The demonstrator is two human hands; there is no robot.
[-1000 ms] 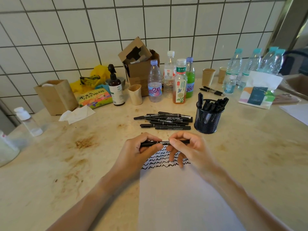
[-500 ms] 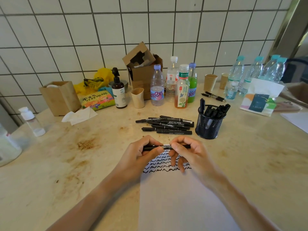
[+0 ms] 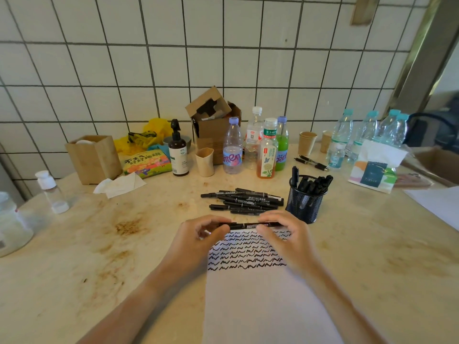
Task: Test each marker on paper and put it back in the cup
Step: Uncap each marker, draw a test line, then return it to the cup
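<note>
Two hands, one marker held level

Both hands hover over the paper (image 3: 263, 301). The left hand (image 3: 198, 240) and right hand (image 3: 285, 234) each pinch an end of a black marker (image 3: 244, 225), horizontal above rows of squiggles. Beyond lie loose markers (image 3: 244, 201) beside a mesh cup (image 3: 305, 203) on a stained table (image 3: 99, 256), tiled wall behind.

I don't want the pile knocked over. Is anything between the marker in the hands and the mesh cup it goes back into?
Nothing visible blocks it. The marker, gripped by the left hand and right hand, lies just left of the mesh cup. The loose markers lie behind, off that path.
</note>
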